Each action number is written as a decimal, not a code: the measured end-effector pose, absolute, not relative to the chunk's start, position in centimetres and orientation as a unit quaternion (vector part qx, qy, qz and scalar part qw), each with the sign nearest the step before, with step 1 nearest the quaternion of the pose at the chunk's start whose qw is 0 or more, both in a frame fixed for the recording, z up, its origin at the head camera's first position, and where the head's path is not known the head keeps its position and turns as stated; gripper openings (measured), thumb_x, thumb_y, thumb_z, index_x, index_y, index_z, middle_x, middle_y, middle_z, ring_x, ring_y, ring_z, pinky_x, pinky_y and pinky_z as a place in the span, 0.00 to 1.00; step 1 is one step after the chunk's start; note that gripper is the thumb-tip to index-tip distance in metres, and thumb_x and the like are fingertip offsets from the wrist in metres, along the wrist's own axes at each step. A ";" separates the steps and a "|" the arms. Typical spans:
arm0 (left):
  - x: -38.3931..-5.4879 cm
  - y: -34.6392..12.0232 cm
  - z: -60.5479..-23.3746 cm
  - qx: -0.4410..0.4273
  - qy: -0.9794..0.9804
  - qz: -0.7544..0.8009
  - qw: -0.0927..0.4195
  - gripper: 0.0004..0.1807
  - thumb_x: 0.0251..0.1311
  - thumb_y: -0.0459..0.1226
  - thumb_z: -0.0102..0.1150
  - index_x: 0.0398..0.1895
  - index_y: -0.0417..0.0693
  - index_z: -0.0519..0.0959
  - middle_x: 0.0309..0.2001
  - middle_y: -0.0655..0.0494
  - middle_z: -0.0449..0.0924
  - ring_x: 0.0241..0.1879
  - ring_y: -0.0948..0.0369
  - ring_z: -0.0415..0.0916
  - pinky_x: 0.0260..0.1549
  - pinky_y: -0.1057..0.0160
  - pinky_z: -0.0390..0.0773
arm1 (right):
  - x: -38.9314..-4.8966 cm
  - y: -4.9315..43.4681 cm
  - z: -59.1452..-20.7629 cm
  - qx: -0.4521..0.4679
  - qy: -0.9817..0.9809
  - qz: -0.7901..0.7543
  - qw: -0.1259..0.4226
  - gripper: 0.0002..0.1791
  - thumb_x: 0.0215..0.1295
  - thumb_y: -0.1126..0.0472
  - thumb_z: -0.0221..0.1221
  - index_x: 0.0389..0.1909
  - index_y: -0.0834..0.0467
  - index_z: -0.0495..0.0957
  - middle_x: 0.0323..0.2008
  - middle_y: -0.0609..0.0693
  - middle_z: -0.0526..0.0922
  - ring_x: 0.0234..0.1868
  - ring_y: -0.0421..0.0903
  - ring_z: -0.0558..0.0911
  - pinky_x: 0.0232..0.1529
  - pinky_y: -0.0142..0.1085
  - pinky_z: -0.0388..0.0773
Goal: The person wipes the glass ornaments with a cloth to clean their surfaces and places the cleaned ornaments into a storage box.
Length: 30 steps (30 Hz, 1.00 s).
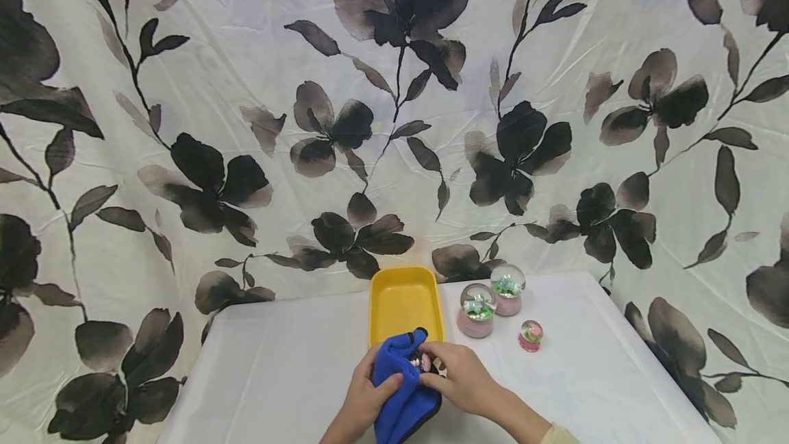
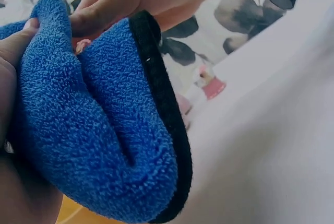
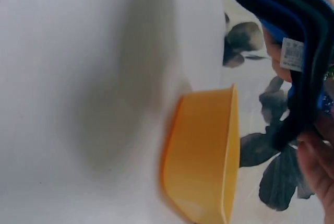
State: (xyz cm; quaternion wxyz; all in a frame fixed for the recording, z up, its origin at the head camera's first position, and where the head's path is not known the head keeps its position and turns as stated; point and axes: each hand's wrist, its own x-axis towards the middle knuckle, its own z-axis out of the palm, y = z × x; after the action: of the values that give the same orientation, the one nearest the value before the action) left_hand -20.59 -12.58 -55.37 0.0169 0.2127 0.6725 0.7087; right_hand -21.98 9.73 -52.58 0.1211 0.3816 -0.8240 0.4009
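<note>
Right now, starting at the left, my left hand [image 1: 364, 395] grips a fluffy blue cloth with black edging [image 1: 408, 399], its thumb pressed over the near folds. A small white label [image 3: 292, 54] shows on the cloth's edging in the right wrist view. Beyond the cloth, a yellow rounded rectangular tray [image 1: 405, 301] rests on the white tabletop [image 1: 277, 355], its near end hidden by the folds. Between my hands, tucked against the cloth, is a small shiny object with some pink on it [image 1: 425, 362]; it is too covered to tell its shape. My right hand [image 1: 461, 375] pinches it between thumb and fingers. Farther right stand two clear glass globes on pink bases, the nearer one [image 1: 477, 310] just beside the farther one [image 1: 507, 290]. Rightmost, a tiny pink-based globe [image 1: 531, 336] stands apart from them.
</note>
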 end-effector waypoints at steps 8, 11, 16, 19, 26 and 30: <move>-20.7 -12.6 -55.2 0.171 0.667 0.724 0.034 0.25 0.67 0.31 0.55 0.66 0.44 0.66 0.60 0.45 0.73 0.57 0.53 0.73 0.54 0.59 0.73 | -21.9 9.4 -52.7 0.397 -0.825 0.374 0.151 0.28 0.59 0.53 0.68 0.59 0.54 0.72 0.52 0.44 0.78 0.51 0.39 0.79 0.50 0.35 0.76; -20.7 -12.6 -55.4 0.176 0.653 0.735 0.043 0.25 0.68 0.30 0.53 0.67 0.41 0.64 0.61 0.43 0.72 0.58 0.52 0.72 0.54 0.59 0.72 | -22.0 9.5 -53.2 0.417 -0.809 0.371 0.185 0.27 0.60 0.56 0.67 0.59 0.55 0.73 0.53 0.45 0.79 0.53 0.41 0.79 0.51 0.34 0.75; -20.8 -12.4 -55.7 0.199 0.658 0.726 0.027 0.25 0.67 0.30 0.54 0.67 0.41 0.65 0.60 0.43 0.73 0.57 0.52 0.73 0.53 0.58 0.74 | -22.0 9.8 -53.3 0.398 -0.818 0.385 0.153 0.22 0.66 0.53 0.62 0.57 0.57 0.74 0.47 0.44 0.81 0.43 0.37 0.80 0.42 0.31 0.78; -20.6 -12.3 -56.2 0.199 0.669 0.716 0.012 0.25 0.66 0.29 0.56 0.65 0.41 0.67 0.58 0.44 0.75 0.55 0.54 0.75 0.52 0.58 0.75 | -21.7 9.9 -53.5 0.363 -0.843 0.385 0.099 0.20 0.69 0.50 0.58 0.57 0.55 0.72 0.42 0.41 0.79 0.37 0.34 0.77 0.37 0.31 0.77; -20.3 -12.6 -56.4 0.185 0.654 0.732 0.045 0.25 0.67 0.30 0.54 0.67 0.42 0.66 0.59 0.44 0.73 0.56 0.53 0.73 0.53 0.59 0.73 | -21.2 9.5 -54.0 0.384 -0.829 0.375 0.156 0.27 0.60 0.52 0.68 0.58 0.53 0.71 0.51 0.43 0.77 0.48 0.38 0.78 0.47 0.34 0.77; -20.5 -12.6 -56.4 0.177 0.644 0.742 0.057 0.26 0.68 0.30 0.53 0.68 0.43 0.65 0.62 0.43 0.70 0.59 0.51 0.71 0.55 0.58 0.72 | -21.5 9.5 -54.0 0.407 -0.804 0.396 0.173 0.25 0.61 0.56 0.67 0.59 0.54 0.72 0.53 0.45 0.78 0.49 0.39 0.78 0.47 0.34 0.77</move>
State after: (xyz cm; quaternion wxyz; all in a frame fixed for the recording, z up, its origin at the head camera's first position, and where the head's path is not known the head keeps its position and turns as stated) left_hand -20.48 -12.60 -56.39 0.0574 0.1773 0.6445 0.7416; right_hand -21.50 9.51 -53.99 0.1734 0.4074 -0.8044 0.3960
